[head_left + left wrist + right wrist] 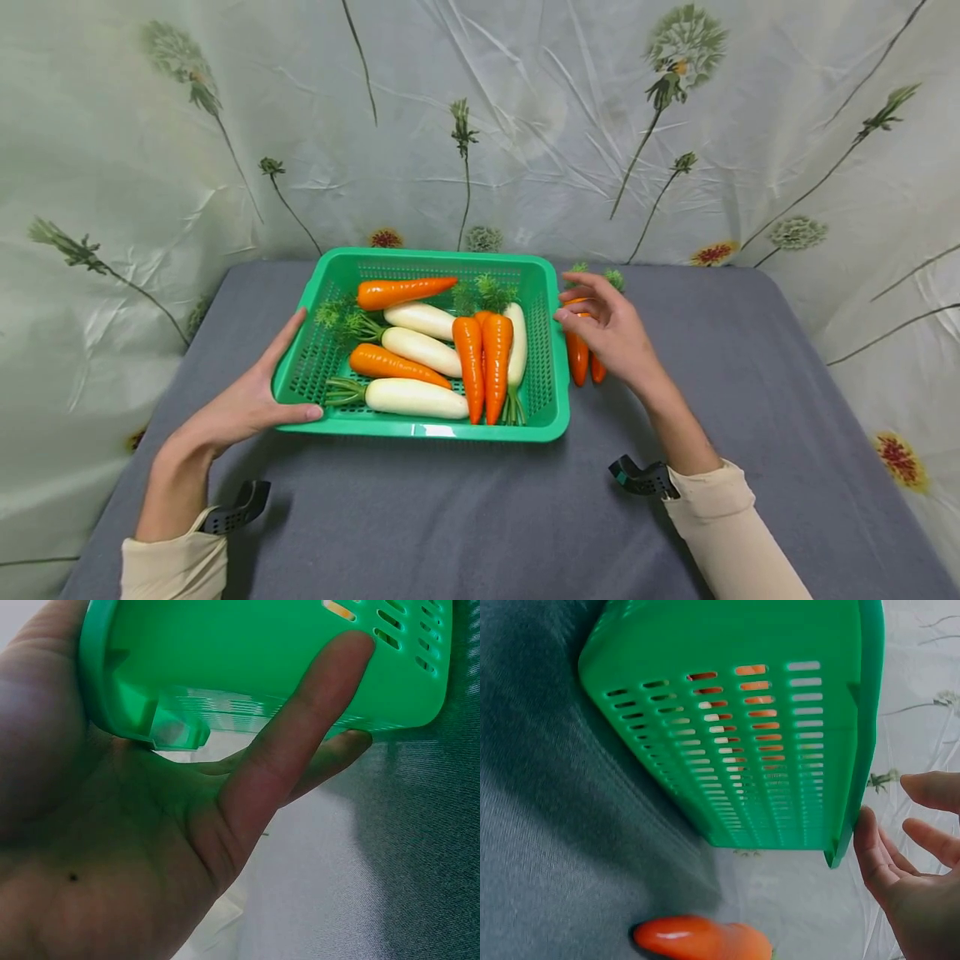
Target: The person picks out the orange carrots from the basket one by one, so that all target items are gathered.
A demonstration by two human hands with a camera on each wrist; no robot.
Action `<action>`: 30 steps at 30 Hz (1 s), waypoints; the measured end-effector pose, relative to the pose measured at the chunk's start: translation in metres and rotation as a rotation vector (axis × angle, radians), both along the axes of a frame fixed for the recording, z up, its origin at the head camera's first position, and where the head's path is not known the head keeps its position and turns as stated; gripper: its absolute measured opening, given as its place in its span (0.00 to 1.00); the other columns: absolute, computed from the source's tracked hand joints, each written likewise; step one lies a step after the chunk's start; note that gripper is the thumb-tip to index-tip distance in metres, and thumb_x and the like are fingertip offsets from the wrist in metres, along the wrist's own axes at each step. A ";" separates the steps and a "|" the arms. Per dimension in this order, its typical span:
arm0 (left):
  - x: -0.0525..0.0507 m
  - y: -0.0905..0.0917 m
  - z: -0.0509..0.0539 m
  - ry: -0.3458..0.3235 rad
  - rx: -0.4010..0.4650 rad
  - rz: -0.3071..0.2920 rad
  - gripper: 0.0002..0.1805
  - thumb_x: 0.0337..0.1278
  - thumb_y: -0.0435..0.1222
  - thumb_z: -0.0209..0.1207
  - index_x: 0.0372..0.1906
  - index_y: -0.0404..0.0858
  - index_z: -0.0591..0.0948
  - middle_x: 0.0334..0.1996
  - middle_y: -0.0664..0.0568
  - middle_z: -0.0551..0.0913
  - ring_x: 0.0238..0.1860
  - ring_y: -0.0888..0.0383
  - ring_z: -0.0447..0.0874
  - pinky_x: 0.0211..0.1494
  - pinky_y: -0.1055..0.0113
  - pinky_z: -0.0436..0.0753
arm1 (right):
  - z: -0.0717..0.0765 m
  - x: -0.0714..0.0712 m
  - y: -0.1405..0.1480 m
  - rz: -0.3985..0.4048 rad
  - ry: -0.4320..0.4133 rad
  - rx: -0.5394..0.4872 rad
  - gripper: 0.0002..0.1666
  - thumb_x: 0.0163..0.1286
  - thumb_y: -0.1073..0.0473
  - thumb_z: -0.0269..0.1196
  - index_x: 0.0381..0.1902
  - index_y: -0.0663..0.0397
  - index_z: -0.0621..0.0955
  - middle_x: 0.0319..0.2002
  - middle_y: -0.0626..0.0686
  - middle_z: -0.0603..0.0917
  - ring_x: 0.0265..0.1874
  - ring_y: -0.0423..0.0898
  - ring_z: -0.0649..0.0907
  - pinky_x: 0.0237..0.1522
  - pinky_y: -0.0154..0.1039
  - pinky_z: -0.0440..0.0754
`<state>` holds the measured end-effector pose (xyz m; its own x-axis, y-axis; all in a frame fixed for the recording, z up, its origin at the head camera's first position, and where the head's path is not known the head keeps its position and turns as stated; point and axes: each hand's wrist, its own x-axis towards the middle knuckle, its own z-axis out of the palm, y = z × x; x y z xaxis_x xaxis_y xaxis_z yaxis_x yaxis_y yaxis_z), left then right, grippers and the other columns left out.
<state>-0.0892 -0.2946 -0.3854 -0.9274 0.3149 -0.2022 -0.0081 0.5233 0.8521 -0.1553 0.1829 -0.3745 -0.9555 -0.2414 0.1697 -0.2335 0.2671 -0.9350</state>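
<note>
A green plastic basket [420,430] with slotted walls holds several orange carrots [498,367] and white radishes [416,398], their leafy tops showing. At its front left corner my left hand [251,400] holds it, thumb over the rim and fingers along the outer wall. The left wrist view shows those fingers [292,742] stretched against the basket wall. By the right rim is my right hand [611,329], fingers loosely bent; a fingertip [865,825] appears to touch the rim in the right wrist view. Two carrots [577,358] lie on the table beneath that hand, partly hidden by it.
A grey cloth [465,517] covers the table. Behind and around it hangs a pale curtain [525,125] printed with dandelions. Black wrist straps [236,508] sit on both forearms.
</note>
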 end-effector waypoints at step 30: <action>0.000 -0.001 -0.002 0.005 -0.004 -0.001 0.69 0.57 0.33 0.72 0.82 0.71 0.32 0.83 0.36 0.42 0.59 0.57 0.68 0.52 0.80 0.71 | 0.012 -0.003 -0.035 0.159 -0.016 0.106 0.36 0.72 0.67 0.67 0.75 0.56 0.70 0.68 0.66 0.72 0.56 0.58 0.87 0.57 0.48 0.86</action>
